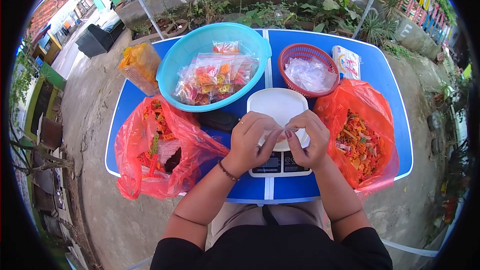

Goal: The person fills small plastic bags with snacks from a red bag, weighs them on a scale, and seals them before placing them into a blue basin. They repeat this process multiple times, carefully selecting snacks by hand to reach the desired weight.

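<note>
Over a white kitchen scale (277, 101), my left hand (252, 140) and my right hand (311, 137) meet fingertip to fingertip. Both are closed in a pinch on a small clear plastic bag (283, 131), mostly hidden by the fingers. What the bag contains, if anything, I cannot make out. Right of my right hand, an orange-red plastic bag (382, 107) lies open with colourful dry snack pieces (357, 142) inside. On the left, another red plastic bag (132, 157) holds similar pieces. A maroon basket (300, 50) of clear plastic bags (310, 72) stands behind the scale.
A turquoise basin (172, 50) at the back left holds several filled packets (217, 75). Beside it are a clear container of orange snacks (140, 67) and a dark case (218, 120). A white packet (346, 62) lies back right on the blue table (395, 97).
</note>
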`<move>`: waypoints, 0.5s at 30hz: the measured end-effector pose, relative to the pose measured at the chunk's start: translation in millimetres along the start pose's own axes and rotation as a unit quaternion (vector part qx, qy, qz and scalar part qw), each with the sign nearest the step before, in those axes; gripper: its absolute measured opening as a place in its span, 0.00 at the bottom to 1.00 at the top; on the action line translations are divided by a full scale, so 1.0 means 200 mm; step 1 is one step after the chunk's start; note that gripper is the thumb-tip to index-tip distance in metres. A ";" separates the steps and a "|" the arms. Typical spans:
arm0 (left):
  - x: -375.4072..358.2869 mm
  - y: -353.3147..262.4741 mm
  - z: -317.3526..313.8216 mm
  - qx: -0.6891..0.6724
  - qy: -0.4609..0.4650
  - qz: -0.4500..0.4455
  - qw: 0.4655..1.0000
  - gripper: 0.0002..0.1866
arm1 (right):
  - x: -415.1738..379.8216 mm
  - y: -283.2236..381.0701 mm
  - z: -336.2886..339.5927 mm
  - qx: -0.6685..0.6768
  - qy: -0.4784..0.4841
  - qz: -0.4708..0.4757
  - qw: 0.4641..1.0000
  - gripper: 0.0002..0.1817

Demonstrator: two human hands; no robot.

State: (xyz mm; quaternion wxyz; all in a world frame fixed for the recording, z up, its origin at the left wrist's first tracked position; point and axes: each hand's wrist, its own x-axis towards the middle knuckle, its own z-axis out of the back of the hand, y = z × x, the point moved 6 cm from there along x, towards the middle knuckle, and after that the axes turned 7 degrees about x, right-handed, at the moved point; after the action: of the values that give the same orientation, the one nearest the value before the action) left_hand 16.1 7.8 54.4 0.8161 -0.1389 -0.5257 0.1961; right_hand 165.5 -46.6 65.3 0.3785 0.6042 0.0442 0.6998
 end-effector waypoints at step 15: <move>0.00 0.01 0.01 0.018 -0.009 -0.004 1.000 0.07 | -0.01 0.01 -0.01 -0.052 0.017 0.030 0.998 0.08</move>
State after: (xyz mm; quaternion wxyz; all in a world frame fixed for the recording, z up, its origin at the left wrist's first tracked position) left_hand 13.9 9.7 55.1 0.8143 -0.1206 -0.5300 0.2035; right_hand 162.1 -48.8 64.8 0.3876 0.5733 -0.0037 0.7219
